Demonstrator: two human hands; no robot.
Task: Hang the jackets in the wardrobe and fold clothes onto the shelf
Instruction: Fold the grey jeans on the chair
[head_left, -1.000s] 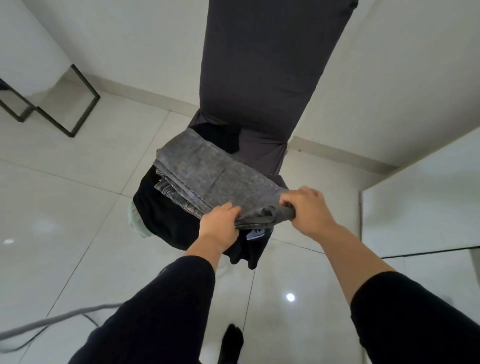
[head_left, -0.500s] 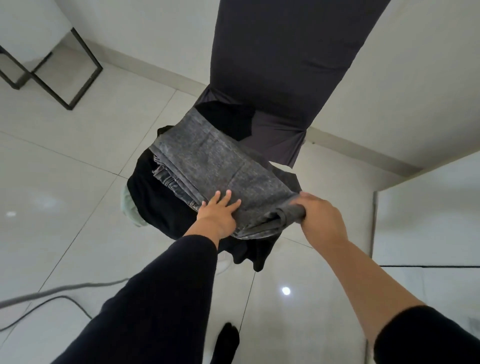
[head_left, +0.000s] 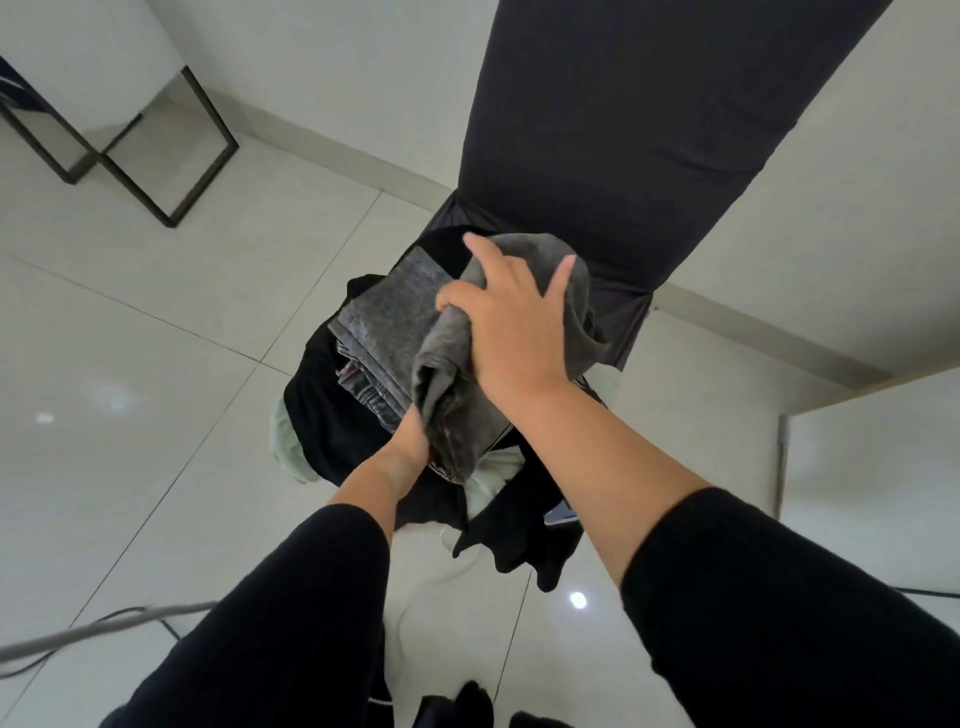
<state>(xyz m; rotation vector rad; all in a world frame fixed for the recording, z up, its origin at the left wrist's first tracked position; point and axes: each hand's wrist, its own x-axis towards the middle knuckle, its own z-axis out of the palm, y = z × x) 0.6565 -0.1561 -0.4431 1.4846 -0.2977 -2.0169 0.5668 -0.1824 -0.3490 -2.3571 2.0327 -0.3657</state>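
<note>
Single head view, worn high, looking steeply down and forward along both black sleeves. Close in on the right hand (head_left: 511, 332), spread over grey jeans (head_left: 384, 332) at frame centre, with the left hand (head_left: 413, 441) mostly hidden beneath the fold. Wide-angle lens, bending tiled floor (head_left: 130, 364) seams and the baseboard outward. Straight ahead, a dark-covered chair (head_left: 623, 130) rising to the top edge. Black metal frame (head_left: 171, 156) at upper left, a grey cable (head_left: 104, 626) at lower left, feet at the bottom edge. No second view to overlap with.
</note>
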